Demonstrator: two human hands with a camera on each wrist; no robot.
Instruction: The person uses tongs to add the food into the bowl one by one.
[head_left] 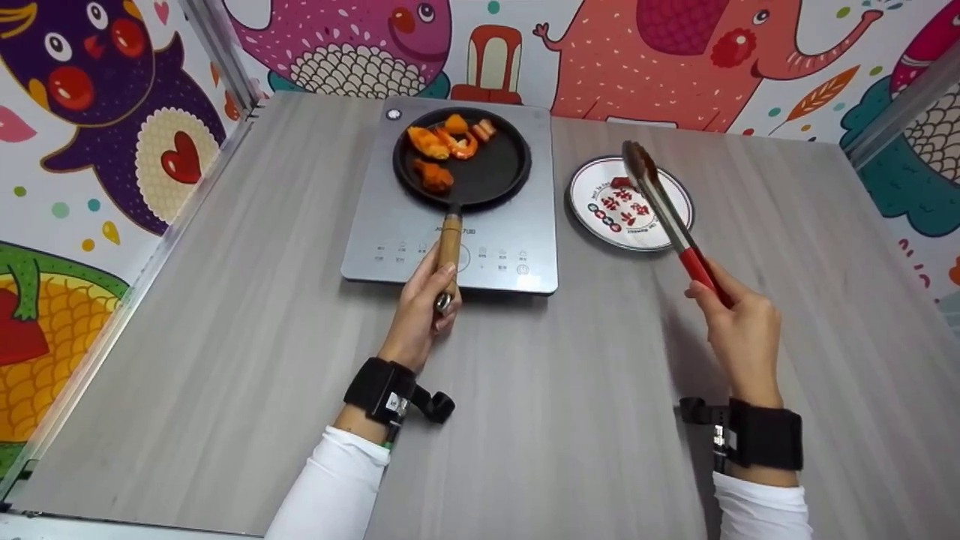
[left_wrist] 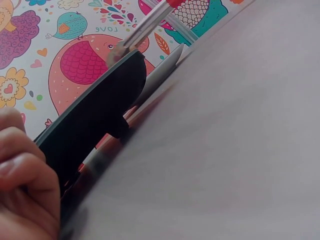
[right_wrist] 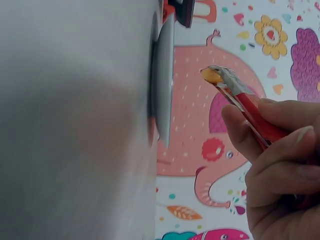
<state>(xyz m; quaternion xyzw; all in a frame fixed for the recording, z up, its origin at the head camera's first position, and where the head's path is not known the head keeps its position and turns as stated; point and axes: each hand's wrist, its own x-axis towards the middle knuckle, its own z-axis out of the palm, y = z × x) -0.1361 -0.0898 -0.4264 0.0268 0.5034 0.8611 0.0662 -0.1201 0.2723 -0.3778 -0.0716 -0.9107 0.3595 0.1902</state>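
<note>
My left hand [head_left: 421,307] grips the wooden handle [head_left: 450,244] of a black frying pan [head_left: 491,176], which sits on a silver induction cooktop [head_left: 375,217]. Several orange food pieces [head_left: 433,177] lie in the pan, mostly on its left side, with a paler piece [head_left: 485,130] near the back. In my right hand [head_left: 742,330] is a pair of red-handled metal tongs [head_left: 664,206], its brownish tips above a white plate [head_left: 630,238]. A small reddish piece [head_left: 621,181] shows beside the tips. Whether the tongs pinch anything, I cannot tell. The right wrist view shows fingers curled round the tongs [right_wrist: 257,117].
The plate, printed with red patterns, stands right of the cooktop on a grey wood-grain table [head_left: 525,420]. Walls with cartoon animals [head_left: 660,67] border the table at the back and both sides. A metal edge strip [head_left: 127,307] runs along the left.
</note>
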